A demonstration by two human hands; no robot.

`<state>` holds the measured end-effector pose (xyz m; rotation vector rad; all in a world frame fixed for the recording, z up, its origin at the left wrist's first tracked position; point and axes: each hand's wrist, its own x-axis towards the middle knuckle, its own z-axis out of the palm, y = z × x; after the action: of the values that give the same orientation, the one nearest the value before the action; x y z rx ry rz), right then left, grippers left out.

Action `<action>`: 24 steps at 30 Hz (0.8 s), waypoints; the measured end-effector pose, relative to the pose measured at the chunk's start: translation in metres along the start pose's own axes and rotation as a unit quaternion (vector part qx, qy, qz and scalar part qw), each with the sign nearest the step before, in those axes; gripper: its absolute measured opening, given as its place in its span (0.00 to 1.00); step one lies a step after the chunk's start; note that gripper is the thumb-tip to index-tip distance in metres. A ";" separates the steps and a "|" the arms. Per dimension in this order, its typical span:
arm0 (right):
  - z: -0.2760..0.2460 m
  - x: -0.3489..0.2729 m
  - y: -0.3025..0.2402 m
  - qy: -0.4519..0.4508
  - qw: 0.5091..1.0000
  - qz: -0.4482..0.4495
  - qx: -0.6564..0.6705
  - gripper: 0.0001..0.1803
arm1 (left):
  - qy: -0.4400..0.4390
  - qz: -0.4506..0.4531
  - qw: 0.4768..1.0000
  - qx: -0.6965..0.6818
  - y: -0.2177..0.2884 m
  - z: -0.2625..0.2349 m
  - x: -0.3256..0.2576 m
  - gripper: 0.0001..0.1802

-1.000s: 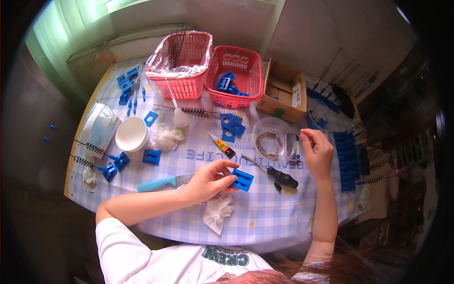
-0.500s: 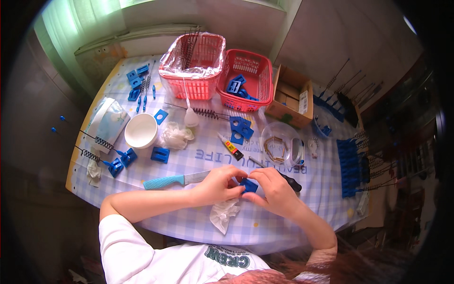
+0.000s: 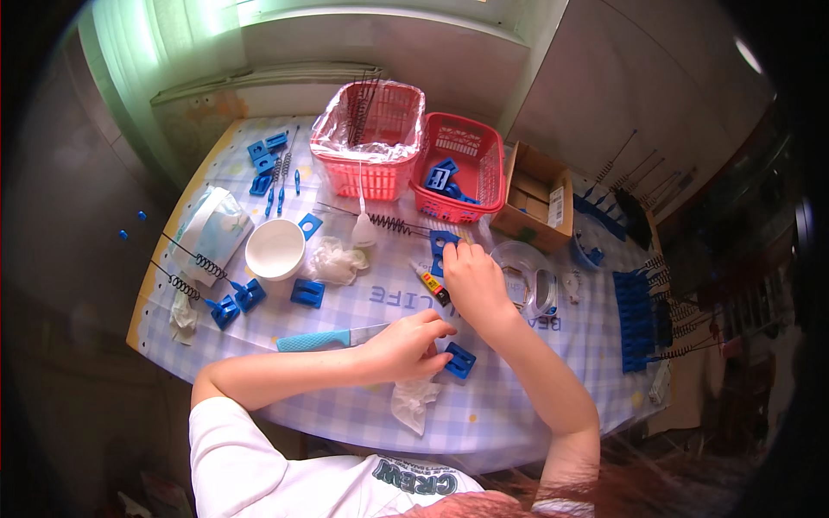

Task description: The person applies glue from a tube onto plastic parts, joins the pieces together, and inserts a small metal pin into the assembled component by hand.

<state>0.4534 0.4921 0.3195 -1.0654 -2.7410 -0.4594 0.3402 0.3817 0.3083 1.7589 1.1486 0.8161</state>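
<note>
Presently, the step in hand appears to be reaching for a flat part. From where I stand, take the left hand (image 3: 408,347) as dial centre, twelve pointing away from the wearer. The right hand (image 3: 475,274) is at about one o'clock, fingertips bent down at the blue plates (image 3: 439,237); whether they pinch one, I cannot tell. The left fingers are curved and parted, apparently gripping nothing. The slotted blue block (image 3: 460,363) lies just beside them, between three and four o'clock, on the checked cloth (image 3: 518,414). The next move calls for a firm edge grip on one plate. Materials: plates, thin and plastic-looking; block, thicker; tissue (image 3: 414,406), six o'clock, soft, creased; knife handle (image 3: 313,340), nine o'clock, textured.
</note>
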 end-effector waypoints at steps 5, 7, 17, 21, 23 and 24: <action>0.014 0.010 0.001 -0.011 1.000 0.005 -0.013 0.08 | 0.018 0.065 0.979 0.191 0.008 -0.013 0.002 0.14; 0.010 0.012 0.001 -0.019 0.999 0.029 0.020 0.08 | 0.051 0.108 0.960 0.254 0.000 -0.016 0.005 0.14; -0.014 -0.006 0.014 -0.045 0.988 0.020 0.150 0.05 | 0.062 0.115 0.857 0.499 -0.011 -0.033 0.016 0.20; -0.028 -0.032 0.012 0.034 0.935 0.062 0.347 0.07 | 0.066 0.111 0.849 0.512 -0.011 -0.038 0.016 0.26; -0.039 -0.044 0.013 -0.051 0.841 0.133 0.522 0.15 | 0.064 0.125 0.836 0.531 -0.009 -0.040 0.019 0.33; -0.038 -0.048 0.014 -0.050 0.841 0.134 0.522 0.15 | 0.064 0.125 0.836 0.531 -0.011 -0.041 0.021 0.33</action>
<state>0.4995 0.4583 0.3462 -1.0649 -2.2240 1.0433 0.3089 0.4155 0.3170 2.8393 1.6537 0.4237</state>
